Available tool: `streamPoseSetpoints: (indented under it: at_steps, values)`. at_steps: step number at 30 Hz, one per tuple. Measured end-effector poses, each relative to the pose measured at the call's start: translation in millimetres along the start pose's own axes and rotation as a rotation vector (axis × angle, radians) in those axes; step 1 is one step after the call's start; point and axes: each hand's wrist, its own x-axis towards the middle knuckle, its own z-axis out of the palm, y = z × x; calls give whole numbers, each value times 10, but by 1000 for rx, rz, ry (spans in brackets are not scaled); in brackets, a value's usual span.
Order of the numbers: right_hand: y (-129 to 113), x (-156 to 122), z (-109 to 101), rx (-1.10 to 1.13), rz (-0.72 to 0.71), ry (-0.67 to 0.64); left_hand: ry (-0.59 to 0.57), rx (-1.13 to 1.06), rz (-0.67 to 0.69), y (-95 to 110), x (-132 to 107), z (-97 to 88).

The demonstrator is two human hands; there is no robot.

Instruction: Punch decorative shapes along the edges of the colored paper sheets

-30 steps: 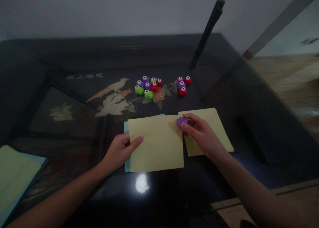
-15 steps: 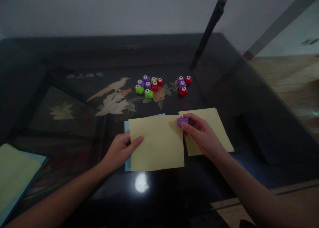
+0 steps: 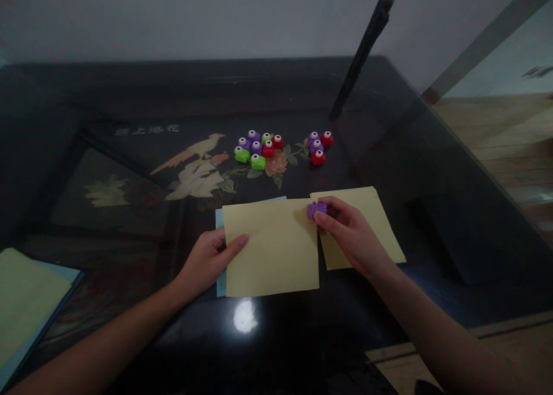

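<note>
At yellow sheet point(image 3: 272, 254) corner, purple punch point(image 3: 317, 211) unmoved.

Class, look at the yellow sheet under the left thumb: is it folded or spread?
Spread, as far as shows: the sheet presents one broad face without visible crease, the left hand gripping its edge.

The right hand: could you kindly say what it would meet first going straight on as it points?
Likely the yellow sheet held in the left hand, at its upper right corner by the purple piece; depth is unclear.
</note>
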Motion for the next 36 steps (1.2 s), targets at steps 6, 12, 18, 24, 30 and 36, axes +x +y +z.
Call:
streamPoseSetpoints:
  at_steps: [6,12,18,24,30,36]
  values:
    - [15,-2,-8,-28,-9,3,5,18,1,-2,-1,-2]
    - [5,-3,0,8,0,3,-6,-6,-5,-25,-2,-5]
    - [3,-5,-5,-24,-12,0,-3,-2,-16,-33,-3,-4]
    - [-12,-11,0,-43,-5,2,-5,-10,-16,-32,-4,-1]
    - [-14,-5,7,0,-12,3,-1,-7,-17,-28,-3,-4]
    - [-18,-4,8,-9,-20,-1,-19,4,7,-9,-4,-6]
